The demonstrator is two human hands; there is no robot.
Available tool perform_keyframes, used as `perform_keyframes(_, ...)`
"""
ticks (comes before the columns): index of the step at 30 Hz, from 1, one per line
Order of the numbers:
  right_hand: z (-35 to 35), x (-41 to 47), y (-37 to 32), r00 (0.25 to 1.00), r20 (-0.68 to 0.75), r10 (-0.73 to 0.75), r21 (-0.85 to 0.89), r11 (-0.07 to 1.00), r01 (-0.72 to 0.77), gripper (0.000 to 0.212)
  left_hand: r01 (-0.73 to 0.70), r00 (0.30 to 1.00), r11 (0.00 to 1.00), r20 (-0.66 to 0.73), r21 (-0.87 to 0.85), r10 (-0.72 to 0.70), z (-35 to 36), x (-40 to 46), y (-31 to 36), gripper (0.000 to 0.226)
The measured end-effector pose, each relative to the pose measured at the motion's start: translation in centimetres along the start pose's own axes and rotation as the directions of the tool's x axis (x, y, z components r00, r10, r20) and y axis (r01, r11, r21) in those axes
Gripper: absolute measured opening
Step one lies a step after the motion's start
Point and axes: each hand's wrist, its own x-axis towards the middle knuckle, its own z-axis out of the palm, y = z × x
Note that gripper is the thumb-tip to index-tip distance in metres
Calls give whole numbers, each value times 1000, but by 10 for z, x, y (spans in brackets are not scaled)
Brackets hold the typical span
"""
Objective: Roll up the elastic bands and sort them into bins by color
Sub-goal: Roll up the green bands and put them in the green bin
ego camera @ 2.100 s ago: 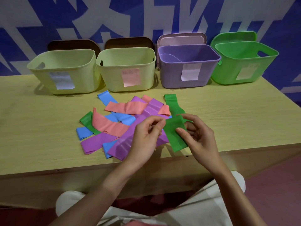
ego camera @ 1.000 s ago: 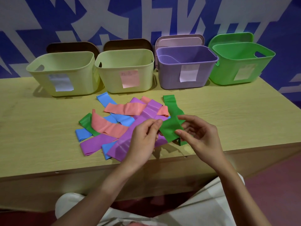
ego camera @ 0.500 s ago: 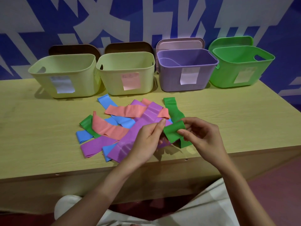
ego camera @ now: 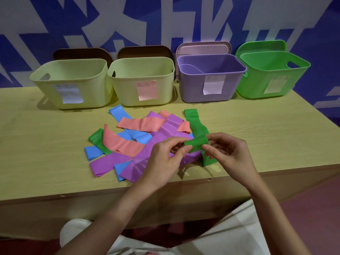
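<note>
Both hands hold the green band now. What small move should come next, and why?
Probably keep rolling: the left hand and the right hand pinch a partly rolled green band, and its loose tail hangs below toward the table. The green bin comes only after that.

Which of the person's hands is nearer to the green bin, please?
Right. The right hand lies below and left of the green bin; the left hand is farther left, over the purple band.

The person is wearing no sleeves over the forearms, which are showing bare up to the left hand (ego camera: 161, 159) and the right hand (ego camera: 228, 155). No rings or watch are showing. Pale cream cloth (ego camera: 239, 234) is covering the lap.
</note>
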Motion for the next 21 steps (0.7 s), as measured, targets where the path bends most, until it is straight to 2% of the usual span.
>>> perform_keyframes(3,-6,1,-2,999,37,-18,-63,998,20,31,-5,999,1000,49,-12,6,-2,0,-1,14)
perform_keyframes(6,-13,4,-7,984,128,-123,-228,962,150,36,-15,994,1000,111,15,13,-4,1,0,12)
perform_keyframes(8,-18,7,-10,961,200,-192,-347,903,253,32,-14,991,1000,133,14,12,-5,4,1,13)
perform_keyframes(10,-21,9,-13,951,238,-195,-396,875,279,27,3,988,1000,154,-3,-3,-7,8,3,19)
perform_keyframes(13,-22,11,-12,966,221,-138,-383,898,216,24,62,979,997,198,-53,-50,-6,14,7,26)
perform_keyframes(17,-21,10,-5,993,117,-11,-182,983,33,21,113,976,990,195,-78,-97,0,20,6,25)
perform_keyframes(19,-21,10,-3,996,88,29,-121,993,-18,16,81,985,995,156,-60,-71,3,23,3,17)
perform_keyframes(21,-21,12,-1,996,58,71,-82,994,-66,13,-32,997,999,74,-6,32,5,29,0,13)
